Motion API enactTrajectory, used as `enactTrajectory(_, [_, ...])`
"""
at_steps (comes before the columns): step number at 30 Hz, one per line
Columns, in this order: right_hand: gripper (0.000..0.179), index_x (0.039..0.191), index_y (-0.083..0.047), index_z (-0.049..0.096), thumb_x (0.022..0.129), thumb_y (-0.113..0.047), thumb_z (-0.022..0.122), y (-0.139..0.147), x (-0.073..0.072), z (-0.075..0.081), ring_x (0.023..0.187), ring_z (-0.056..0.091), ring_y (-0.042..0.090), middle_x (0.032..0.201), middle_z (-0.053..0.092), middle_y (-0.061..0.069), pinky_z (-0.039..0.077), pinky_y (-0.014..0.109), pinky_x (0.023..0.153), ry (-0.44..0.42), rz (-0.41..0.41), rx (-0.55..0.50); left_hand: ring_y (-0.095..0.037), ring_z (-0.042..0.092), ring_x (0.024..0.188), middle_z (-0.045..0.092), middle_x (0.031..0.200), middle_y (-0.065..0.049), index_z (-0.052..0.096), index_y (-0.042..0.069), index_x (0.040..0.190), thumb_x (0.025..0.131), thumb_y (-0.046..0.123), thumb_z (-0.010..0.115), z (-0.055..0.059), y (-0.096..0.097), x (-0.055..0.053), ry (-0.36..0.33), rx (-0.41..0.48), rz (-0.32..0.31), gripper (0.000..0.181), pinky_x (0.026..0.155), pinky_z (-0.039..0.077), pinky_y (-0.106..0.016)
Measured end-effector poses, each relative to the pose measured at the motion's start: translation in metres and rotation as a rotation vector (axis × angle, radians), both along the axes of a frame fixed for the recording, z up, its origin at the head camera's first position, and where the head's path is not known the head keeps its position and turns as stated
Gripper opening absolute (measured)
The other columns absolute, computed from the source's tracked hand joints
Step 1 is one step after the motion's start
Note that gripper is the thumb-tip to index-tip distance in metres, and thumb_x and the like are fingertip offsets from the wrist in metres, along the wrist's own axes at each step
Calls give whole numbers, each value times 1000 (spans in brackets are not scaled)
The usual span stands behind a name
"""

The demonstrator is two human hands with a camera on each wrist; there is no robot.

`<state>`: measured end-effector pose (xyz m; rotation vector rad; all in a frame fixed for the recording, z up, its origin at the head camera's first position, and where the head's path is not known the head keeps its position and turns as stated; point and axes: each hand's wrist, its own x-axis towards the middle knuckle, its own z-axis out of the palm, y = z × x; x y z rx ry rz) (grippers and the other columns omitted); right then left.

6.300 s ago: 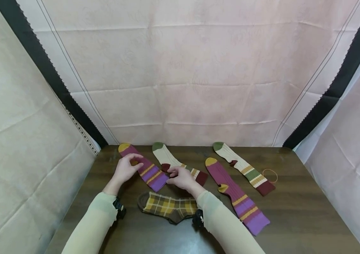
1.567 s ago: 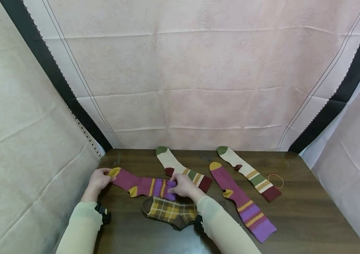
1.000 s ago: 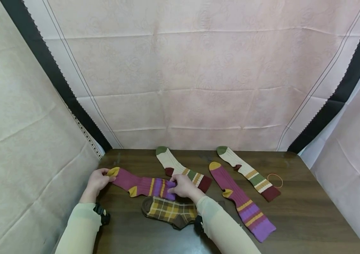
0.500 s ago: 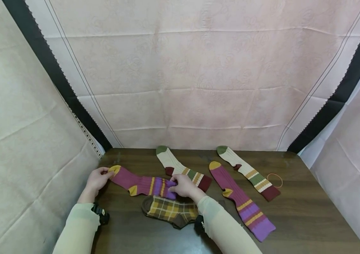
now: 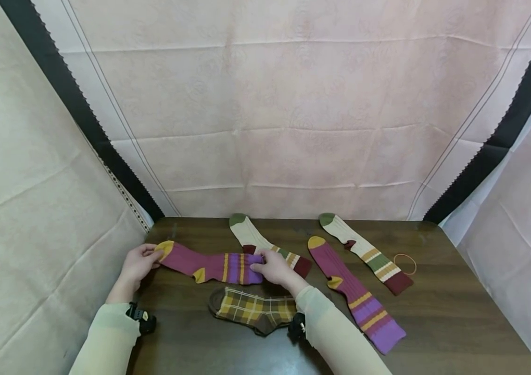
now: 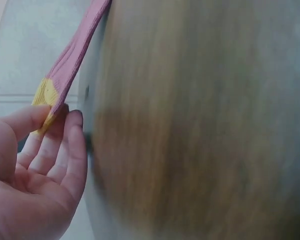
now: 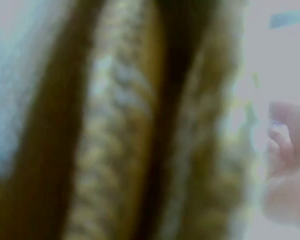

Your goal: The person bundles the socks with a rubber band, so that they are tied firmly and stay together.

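A plum-and-purple striped sock (image 5: 209,263) with a yellow toe and heel is stretched sideways between both hands. My left hand (image 5: 135,266) pinches its yellow toe, and in the left wrist view the thumb and fingers clasp that toe tip (image 6: 46,95). At the purple cuff, my right hand (image 5: 276,268) holds the other end, its fingertips partly hidden. Plaid yellow-and-brown socks (image 5: 251,308) lie just below, near the right wrist. Blurred knit fabric (image 7: 115,130) fills much of the right wrist view, with the right hand (image 7: 290,150) at its edge.
Behind the right hand lies a cream sock (image 5: 249,233) with green toe and maroon cuff. Its lookalike, another cream sock (image 5: 342,232), lies farther right beside a matching plum sock (image 5: 336,265). A thin rubber band (image 5: 414,264) rests near the maroon cuff. Fabric walls surround the wooden table (image 5: 443,312).
The left hand has gone from near the plum sock's middle to its toe, and the sock has swung from diagonal to sideways. Just now both hands shifted it slightly away from the plaid socks.
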<state>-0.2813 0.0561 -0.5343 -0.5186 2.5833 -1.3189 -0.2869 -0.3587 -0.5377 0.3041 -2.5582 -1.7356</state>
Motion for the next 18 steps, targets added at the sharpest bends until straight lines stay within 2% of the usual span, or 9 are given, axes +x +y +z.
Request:
enactTrajectory(3, [15, 113, -9, 69, 104, -20, 72, 4, 1, 5, 69, 51, 14, 81, 59, -1, 44, 30, 63, -18, -24, -64, -4, 67, 81, 73, 110, -7, 55, -12, 135, 107, 14, 67, 4, 6, 1, 23, 65, 17, 40, 76, 61, -25])
enactTrajectory(7, [24, 124, -7, 69, 105, -21, 72, 11, 3, 12, 64, 52, 15, 81, 59, 2, 45, 30, 58, -66, -62, -176, -5, 69, 82, 72, 105, 0, 54, -11, 139, 108, 15, 66, 19, 16, 4, 40, 169, 26, 43, 78, 62, -27])
enactTrajectory(12, [31, 131, -8, 69, 105, -25, 72, 23, 7, 19, 77, 63, 16, 95, 67, 6, 54, 32, 66, -119, -83, -266, -10, 71, 80, 74, 99, 4, 55, -10, 137, 109, 15, 65, 39, 30, 12, 31, 285, 42, 40, 81, 63, -32])
enactTrajectory(14, [32, 132, -7, 68, 106, -25, 71, 29, 8, 21, 82, 67, 17, 99, 69, 8, 58, 34, 71, -146, -80, -310, -9, 70, 79, 75, 95, 7, 57, -6, 134, 109, 18, 66, 40, 34, 15, 26, 331, 49, 37, 80, 63, -30])
enactTrajectory(18, [31, 132, -4, 66, 106, -21, 70, 43, 12, 22, 83, 68, 16, 102, 70, 10, 60, 39, 75, -190, -77, -392, -7, 69, 76, 75, 91, 10, 59, 1, 126, 107, 24, 69, 35, 43, 16, 46, 410, 51, 31, 77, 62, -27])
